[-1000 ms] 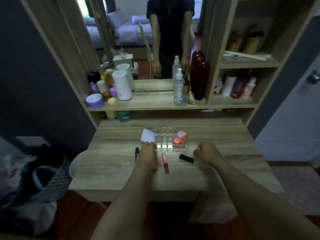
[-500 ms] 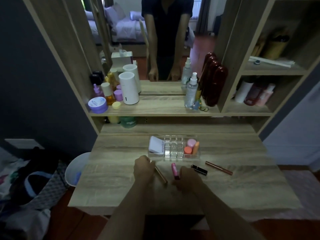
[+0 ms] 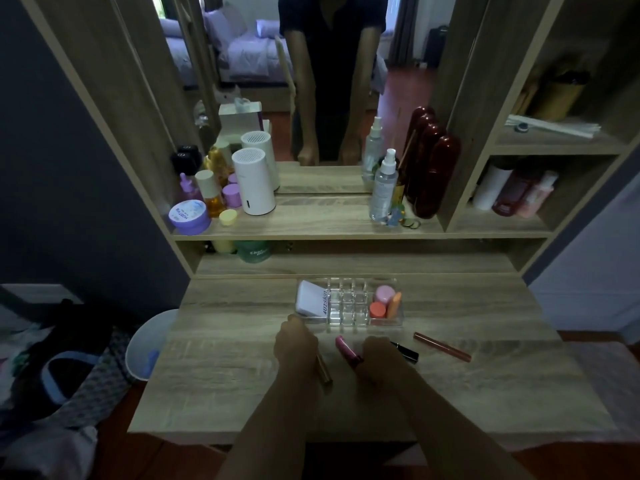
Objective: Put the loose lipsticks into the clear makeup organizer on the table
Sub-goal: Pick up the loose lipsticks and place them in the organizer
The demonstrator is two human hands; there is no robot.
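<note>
The clear makeup organizer (image 3: 349, 318) stands mid-table; its middle cells look empty. A white compact (image 3: 311, 299) leans in its left end, and pink and orange items (image 3: 384, 302) fill the right end. In front of it, my left hand (image 3: 295, 344) is closed around a gold-brown lipstick (image 3: 325, 372) that sticks out toward me. My right hand (image 3: 381, 355) grips the near end of a pink lipstick (image 3: 344, 348). A black lipstick (image 3: 408, 352) lies just right of that hand. Further right lies a long reddish-brown lip stick (image 3: 442, 346).
The wooden dressing table (image 3: 235, 382) has a raised shelf behind with jars, a white cylinder (image 3: 254, 181), spray bottles (image 3: 382, 188) and dark red bottles (image 3: 433, 174). A mirror shows a person's reflection. A white bin (image 3: 145, 344) and bags sit on the floor at left.
My right hand moved left from beside the black lipstick onto the pink one. My left hand now has the gold-brown lipstick. The long reddish-brown stick has come into view.
</note>
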